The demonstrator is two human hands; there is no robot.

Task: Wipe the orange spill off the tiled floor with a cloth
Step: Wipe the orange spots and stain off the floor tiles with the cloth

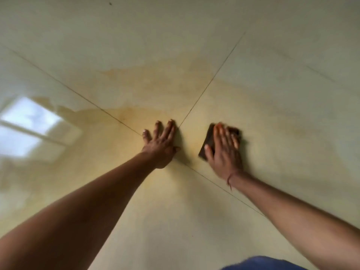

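Note:
A thin orange-yellow spill point(148, 88) spreads in faint smears over the pale glossy tiled floor point(282, 45), around the crossing of two grout lines. My right hand point(225, 151) lies flat on a small dark brown cloth point(206, 142) and presses it to the tile just right of that crossing; the hand is blurred. My left hand point(160, 143) rests palm down with fingers spread on the floor just left of the crossing, holding nothing.
A bright window reflection point(29, 125) shines on the floor at the left. A small dark speck point(110, 3) lies far ahead. Blue fabric of my clothing point(261, 264) shows at the bottom edge. A thin red thread circles my right wrist point(230, 177).

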